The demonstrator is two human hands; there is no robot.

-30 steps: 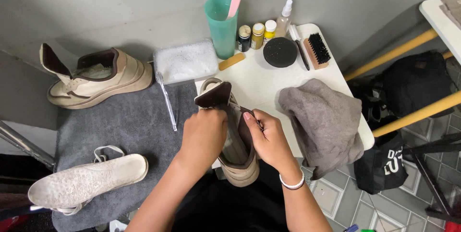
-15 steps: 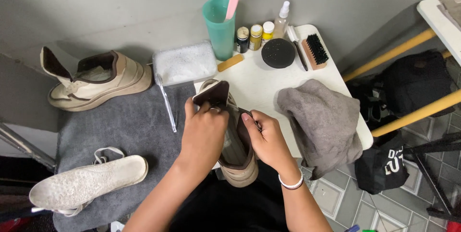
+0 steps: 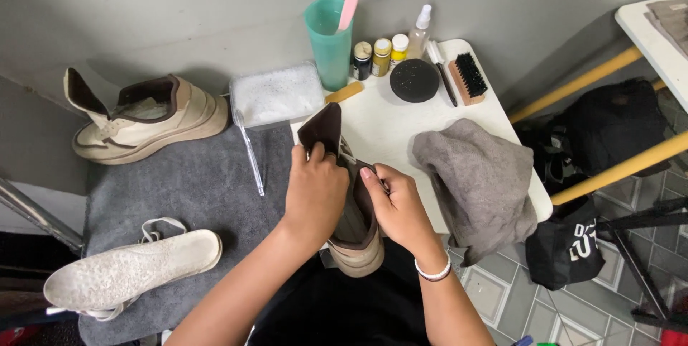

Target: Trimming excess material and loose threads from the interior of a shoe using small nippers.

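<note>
We hold a beige low-top sneaker with a dark brown lining and tongue (image 3: 351, 228) between both hands, at the near edge of the small white table (image 3: 390, 127), its heel towards our body and its toe pointing away towards the wall. Its long axis runs almost straight out from us. Our left hand (image 3: 315, 192) is closed over the left side of the collar, fingers pinching near the base of the raised brown tongue; our right hand (image 3: 398, 206) is clamped on the right side, fingertips tucked at the lace area. Both grips are shut on the shoe, and the left hand sits slightly nearer the tongue. Just right of it lies a crumpled grey cloth (image 3: 476, 181). To the left, on a grey towel mat (image 3: 186, 188), the matching beige sneaker (image 3: 143, 120) stands upright, well apart, and a third pale shoe lying sole-up (image 3: 132, 271) rests nearer us
</note>
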